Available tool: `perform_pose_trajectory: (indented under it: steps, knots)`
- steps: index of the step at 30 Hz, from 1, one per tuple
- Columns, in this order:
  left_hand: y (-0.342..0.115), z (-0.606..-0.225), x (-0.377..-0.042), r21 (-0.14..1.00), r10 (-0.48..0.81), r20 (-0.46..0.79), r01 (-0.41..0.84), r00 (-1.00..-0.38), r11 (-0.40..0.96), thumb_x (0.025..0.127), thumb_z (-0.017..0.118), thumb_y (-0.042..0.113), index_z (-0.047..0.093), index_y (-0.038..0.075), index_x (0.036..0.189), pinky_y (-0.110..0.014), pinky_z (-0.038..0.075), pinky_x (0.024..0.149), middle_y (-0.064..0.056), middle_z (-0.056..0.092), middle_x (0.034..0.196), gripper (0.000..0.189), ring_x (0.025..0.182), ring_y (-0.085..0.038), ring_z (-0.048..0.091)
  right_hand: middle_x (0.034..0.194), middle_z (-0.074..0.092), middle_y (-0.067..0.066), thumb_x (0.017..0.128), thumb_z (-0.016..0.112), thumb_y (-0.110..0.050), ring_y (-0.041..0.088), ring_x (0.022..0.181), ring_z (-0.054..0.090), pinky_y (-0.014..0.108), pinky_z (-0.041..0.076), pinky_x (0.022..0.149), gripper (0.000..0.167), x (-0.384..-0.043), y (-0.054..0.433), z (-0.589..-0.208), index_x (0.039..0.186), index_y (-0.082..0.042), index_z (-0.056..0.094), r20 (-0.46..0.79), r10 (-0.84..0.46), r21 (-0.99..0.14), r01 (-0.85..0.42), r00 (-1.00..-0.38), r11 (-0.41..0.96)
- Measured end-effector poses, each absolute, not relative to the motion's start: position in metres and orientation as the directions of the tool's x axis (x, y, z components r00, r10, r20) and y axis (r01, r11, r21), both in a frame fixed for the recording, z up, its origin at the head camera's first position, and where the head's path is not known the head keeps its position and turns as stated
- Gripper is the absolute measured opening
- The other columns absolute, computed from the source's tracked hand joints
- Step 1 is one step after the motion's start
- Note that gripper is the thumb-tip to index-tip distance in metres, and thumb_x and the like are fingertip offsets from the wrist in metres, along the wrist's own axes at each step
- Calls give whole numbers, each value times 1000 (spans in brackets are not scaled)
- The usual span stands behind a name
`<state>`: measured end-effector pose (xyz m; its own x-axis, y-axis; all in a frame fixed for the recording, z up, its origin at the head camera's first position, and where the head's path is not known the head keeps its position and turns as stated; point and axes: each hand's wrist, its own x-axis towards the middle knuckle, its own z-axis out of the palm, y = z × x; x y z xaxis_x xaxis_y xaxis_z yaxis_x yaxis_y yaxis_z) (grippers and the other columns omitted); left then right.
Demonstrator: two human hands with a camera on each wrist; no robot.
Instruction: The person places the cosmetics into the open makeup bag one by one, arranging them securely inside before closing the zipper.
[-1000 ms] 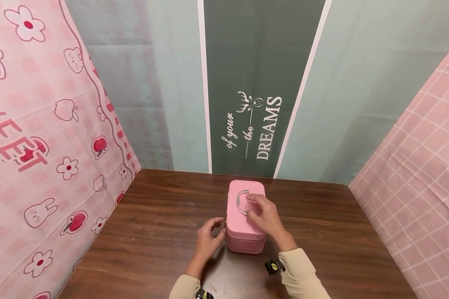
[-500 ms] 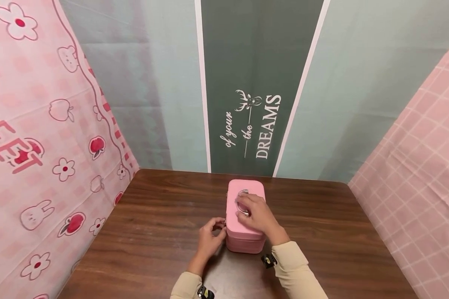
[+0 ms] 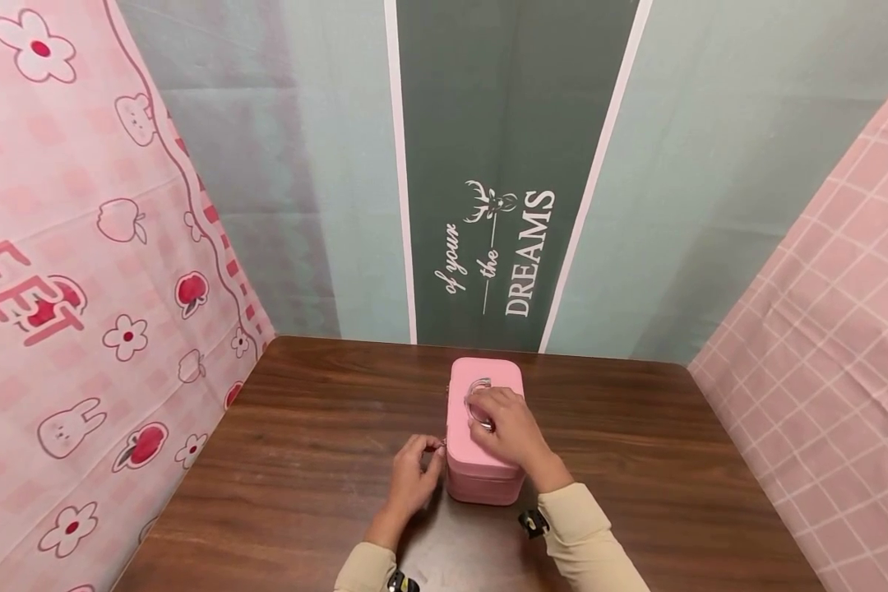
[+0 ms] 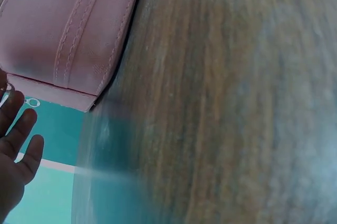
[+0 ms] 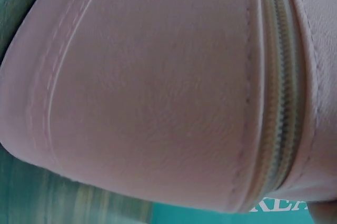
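A pink zippered case (image 3: pixel 484 370) with a silver handle (image 3: pixel 481 382) on its lid stands upright on the wooden table. At its left side, my left hand (image 3: pixel 413 479) pinches a small metal zipper pull (image 3: pixel 443 444) between thumb and forefinger. In the left wrist view, the other fingers (image 4: pixel 31 155) of that hand are spread beside the case. My right hand (image 3: pixel 509 426) lies over the lid with its fingers curled round the handle. The right wrist view is filled by the case's stitched wall (image 5: pixel 152 87) and its zipper (image 5: pixel 281 77), which runs below the lid.
The brown wooden table (image 3: pixel 326 411) reaches back to a green and grey-green curtain (image 3: pixel 340 164) with white lettering. A pink printed cloth (image 3: pixel 155 271) hangs on the left, and a pink checked cloth (image 3: pixel 844 329) on the right.
My right hand has come down and left onto the handle and taken hold of it. The left thumb and forefinger have closed on the zipper pull. The case has hardly shifted.
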<state>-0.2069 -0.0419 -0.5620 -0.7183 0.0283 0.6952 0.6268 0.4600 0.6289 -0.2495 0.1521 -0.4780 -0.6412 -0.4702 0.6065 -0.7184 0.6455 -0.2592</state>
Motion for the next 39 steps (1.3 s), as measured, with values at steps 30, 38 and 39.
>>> perform_pose_trajectory:
  steps: [30,38,39]
  knots:
    - [-47,-558,-201,684,30,628,570,-778,455,84,65,3,64,11,80,-21,43,56,7,58,75,9,64,-5,49,109,65,5,75,67,-23,28,100,57,46,41,82,31,-241,143,-476,103,-11,69,569,-295,-363,-556,-768,748]
    - [-48,-557,-197,695,-10,632,562,-775,449,83,63,0,62,7,78,-19,41,54,9,54,70,9,61,-3,48,105,65,8,74,66,-22,32,98,56,51,39,79,30,-234,122,-472,102,-11,69,537,-28,-441,-309,-843,843]
    - [-48,-557,-197,699,-17,629,555,-777,452,83,63,0,62,7,77,-19,40,54,10,54,69,9,61,-3,47,105,65,9,74,65,-22,33,98,55,51,38,79,29,-233,119,-471,101,-10,69,529,5,-455,-278,-848,846]
